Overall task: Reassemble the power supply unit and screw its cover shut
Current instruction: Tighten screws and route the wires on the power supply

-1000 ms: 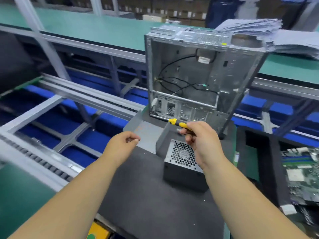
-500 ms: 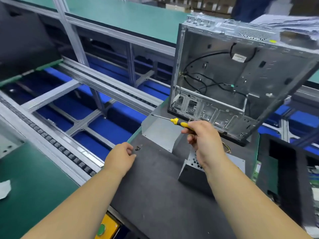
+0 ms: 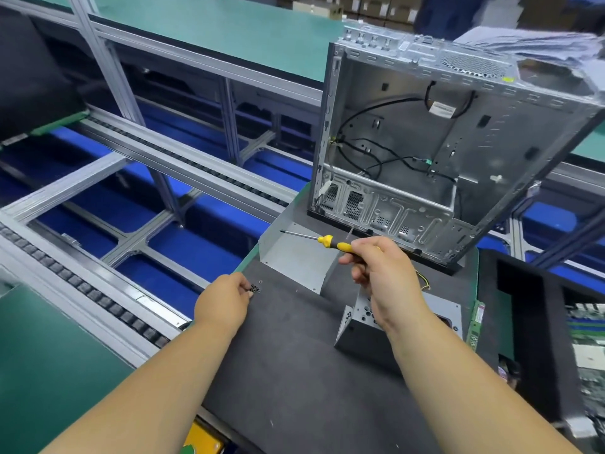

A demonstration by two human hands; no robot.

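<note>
The grey power supply unit [image 3: 361, 339] sits on the black foam mat [image 3: 294, 371], partly hidden behind my right forearm. Its bent grey metal cover [image 3: 294, 260] lies apart from it, further back on the mat. My right hand [image 3: 381, 268] grips a yellow-and-black screwdriver [image 3: 330, 243] whose shaft points left over the cover. My left hand [image 3: 226, 303] reaches to a small cluster of dark screws [image 3: 256, 288] on the mat, its fingertips touching them; whether a screw is pinched is hidden.
An empty open computer case [image 3: 442, 152] stands tilted at the back of the mat. A conveyor with grey rails [image 3: 137, 178] and blue panels runs on the left. A black foam tray [image 3: 537, 322] and circuit boards [image 3: 589, 342] lie to the right.
My left hand has moved forward onto the screws. My right hand with the screwdriver has held about the same place above the unit while the view shifted left and down.
</note>
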